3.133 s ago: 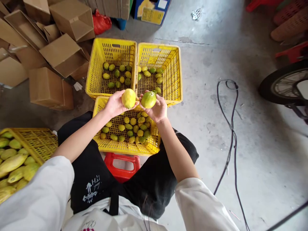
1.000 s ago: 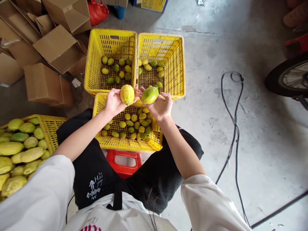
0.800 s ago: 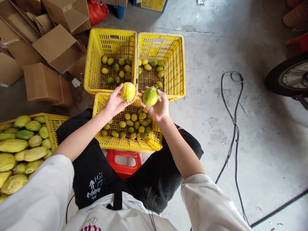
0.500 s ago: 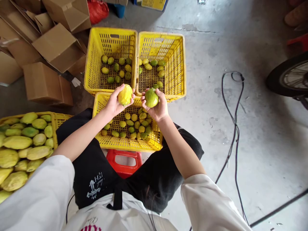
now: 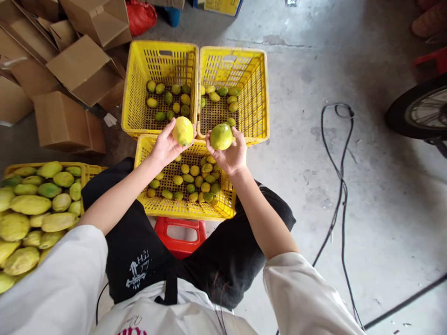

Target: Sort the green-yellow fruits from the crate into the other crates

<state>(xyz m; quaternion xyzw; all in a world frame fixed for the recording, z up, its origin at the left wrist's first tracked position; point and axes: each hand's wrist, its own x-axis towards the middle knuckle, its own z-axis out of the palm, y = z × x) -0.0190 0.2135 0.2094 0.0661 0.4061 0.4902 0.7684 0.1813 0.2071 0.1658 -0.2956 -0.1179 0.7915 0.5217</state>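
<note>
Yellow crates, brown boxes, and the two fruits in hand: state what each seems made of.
Yellow crates: probably moulded plastic, faint sheen; even colour, lattice walls, handle slots. Brown boxes: cardboard, matt; folded flaps, creased edges. Yellow fruit in the left hand and green fruit in the right hand: real fruit by the look, dull, slightly dimpled rind.

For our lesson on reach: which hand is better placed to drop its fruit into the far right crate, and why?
Probably the right. The right hand holds the green fruit at the near rim of the far right crate; the left hand holds the yellow fruit before the far left crate.
</note>
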